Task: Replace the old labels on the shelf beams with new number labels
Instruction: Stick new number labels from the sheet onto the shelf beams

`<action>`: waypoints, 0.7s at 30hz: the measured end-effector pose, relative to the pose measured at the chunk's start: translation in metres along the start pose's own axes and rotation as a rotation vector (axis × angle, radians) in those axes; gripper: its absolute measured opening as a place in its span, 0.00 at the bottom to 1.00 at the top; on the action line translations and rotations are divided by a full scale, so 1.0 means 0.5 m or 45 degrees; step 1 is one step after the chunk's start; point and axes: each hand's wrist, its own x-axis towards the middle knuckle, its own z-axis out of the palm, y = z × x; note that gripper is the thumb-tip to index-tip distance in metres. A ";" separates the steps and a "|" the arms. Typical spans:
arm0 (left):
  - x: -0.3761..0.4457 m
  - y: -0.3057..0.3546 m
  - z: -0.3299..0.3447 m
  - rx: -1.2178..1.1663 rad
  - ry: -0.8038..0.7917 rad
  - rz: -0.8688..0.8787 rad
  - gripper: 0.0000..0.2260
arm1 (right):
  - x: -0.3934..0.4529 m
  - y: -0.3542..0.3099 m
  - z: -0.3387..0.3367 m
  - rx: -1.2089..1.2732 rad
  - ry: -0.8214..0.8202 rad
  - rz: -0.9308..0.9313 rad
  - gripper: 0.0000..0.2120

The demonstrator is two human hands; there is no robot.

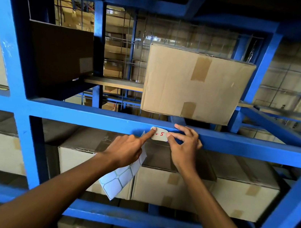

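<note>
A white label (160, 134) with a red "5" written on it lies flat on the front of the blue shelf beam (81, 115). My left hand (128, 150) presses its index fingertip on the label's left end, while its other fingers hold a white sticker sheet (121, 178) that hangs down below the hand. My right hand (184, 146) touches the label's right edge with the thumb and rests its fingers on the beam's top edge.
A taped cardboard box (195, 85) sits on the shelf just above the beam, overhanging it slightly. A dark box (60, 53) stands upper left. Rows of cartons (202, 192) fill the shelf below. Blue uprights (10, 62) frame the bay.
</note>
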 end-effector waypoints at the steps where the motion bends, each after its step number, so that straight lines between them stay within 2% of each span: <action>1: 0.002 0.000 0.002 0.002 0.006 -0.005 0.32 | 0.000 0.000 0.001 0.001 0.005 0.000 0.07; 9: 0.003 0.009 0.006 0.110 0.004 -0.042 0.32 | 0.001 0.004 0.009 -0.027 0.024 -0.017 0.07; 21: 0.009 -0.014 0.029 0.202 0.069 0.042 0.36 | 0.004 0.004 0.022 -0.103 0.057 0.017 0.06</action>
